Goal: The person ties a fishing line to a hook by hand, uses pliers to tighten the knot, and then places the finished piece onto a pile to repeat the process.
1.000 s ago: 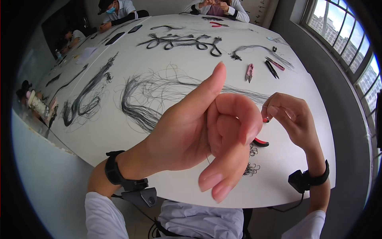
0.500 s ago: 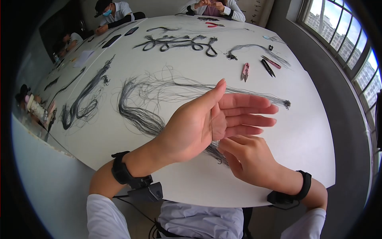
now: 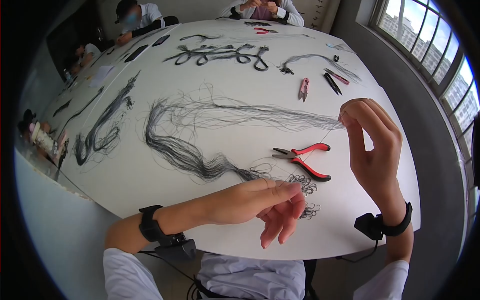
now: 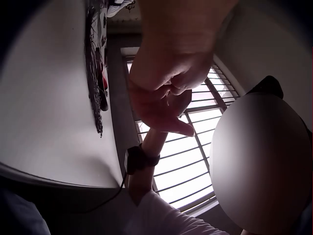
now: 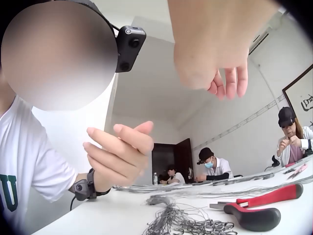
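In the head view a fine dark line point(image 3: 327, 134) slants across the table between both hands. My right hand point(image 3: 374, 150), raised at the right, pinches its upper end between thumb and forefinger. Lower down, near the front edge, my left hand point(image 3: 255, 202) pinches the line between thumb and forefinger, the other fingers loosely bent. Just beside the left fingertips lie small looped metal pieces, like hooks point(image 3: 304, 184), at the end of a long bundle of dark strands point(image 3: 175, 150). Red-handled pliers point(image 3: 314, 175) rest open between the hands; the right wrist view shows them too point(image 5: 259, 215).
Pink snips point(image 3: 304, 90), black snips point(image 3: 332, 84) and another strand bundle point(image 3: 320, 60) lie further back. Looped dark bundles point(image 3: 220, 55) stretch across the far middle, with one more bundle point(image 3: 107, 120) at the left. Other people sit at the table's far side.
From beside the left palm, my right hand has drawn away up and to the right. My left hand has lowered, turned and closed thumb to forefinger. The pliers have come into full view.
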Action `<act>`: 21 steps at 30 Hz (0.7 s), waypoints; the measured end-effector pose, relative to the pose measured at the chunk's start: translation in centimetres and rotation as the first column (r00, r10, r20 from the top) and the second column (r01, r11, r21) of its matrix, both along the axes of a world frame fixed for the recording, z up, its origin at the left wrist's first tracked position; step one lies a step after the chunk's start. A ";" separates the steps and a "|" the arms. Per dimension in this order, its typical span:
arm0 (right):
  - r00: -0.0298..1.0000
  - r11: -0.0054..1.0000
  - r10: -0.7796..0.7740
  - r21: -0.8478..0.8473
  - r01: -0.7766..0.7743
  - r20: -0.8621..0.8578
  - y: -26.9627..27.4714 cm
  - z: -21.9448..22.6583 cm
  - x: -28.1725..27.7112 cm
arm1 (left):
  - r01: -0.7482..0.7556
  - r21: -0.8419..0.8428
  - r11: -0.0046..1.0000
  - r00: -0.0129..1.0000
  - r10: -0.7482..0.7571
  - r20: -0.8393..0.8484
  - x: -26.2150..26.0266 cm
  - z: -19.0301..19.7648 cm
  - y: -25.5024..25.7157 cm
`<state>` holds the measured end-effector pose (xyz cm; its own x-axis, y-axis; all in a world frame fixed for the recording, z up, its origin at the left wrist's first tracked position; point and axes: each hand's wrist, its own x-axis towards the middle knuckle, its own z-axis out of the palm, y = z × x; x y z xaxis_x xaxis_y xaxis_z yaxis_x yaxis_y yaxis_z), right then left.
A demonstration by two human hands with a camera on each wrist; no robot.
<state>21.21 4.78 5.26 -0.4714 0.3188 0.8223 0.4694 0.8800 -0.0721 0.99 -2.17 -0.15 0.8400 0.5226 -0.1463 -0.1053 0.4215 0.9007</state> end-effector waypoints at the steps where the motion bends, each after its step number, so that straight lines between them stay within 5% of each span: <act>1: 1.000 1.000 -0.007 0.006 0.007 0.009 -0.1 0.1 0.2 | -0.019 0.036 0.999 1.000 0.019 0.006 -0.1 -0.3 0.2; 4: 1.000 1.000 -0.005 0.029 0.005 0.029 -0.3 0.3 0.4 | -0.090 0.174 0.981 0.986 0.112 -0.126 0.2 -0.5 0.0; 11: 0.997 0.989 0.071 0.127 -0.075 0.037 -1.0 1.3 0.3 | -0.111 0.299 0.948 0.990 0.132 -0.052 0.5 -0.8 -0.1; 13: 0.996 0.986 0.085 0.139 -0.090 0.039 -1.3 1.6 0.2 | -0.123 0.567 0.815 0.976 0.202 -0.079 0.5 -0.9 0.2; 14: 0.994 0.983 0.101 0.150 -0.106 0.040 -1.5 1.8 0.3 | -0.123 0.568 0.814 0.976 0.201 -0.078 0.5 -0.5 0.2; 16: 0.992 0.983 0.107 0.141 -0.115 0.060 -1.8 2.1 0.3 | -0.074 0.254 0.964 0.977 0.122 -0.176 0.6 1.3 -0.1; 21: 0.988 0.976 0.136 0.162 -0.147 0.076 -1.9 2.3 0.4 | -0.070 0.162 0.984 0.975 0.101 -0.198 0.7 1.6 -0.4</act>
<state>21.60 2.93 7.53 -0.5554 0.1059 0.8248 0.3384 0.9348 0.1078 1.68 -2.56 1.45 0.7516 0.6207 -0.2231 0.0584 0.2744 0.9598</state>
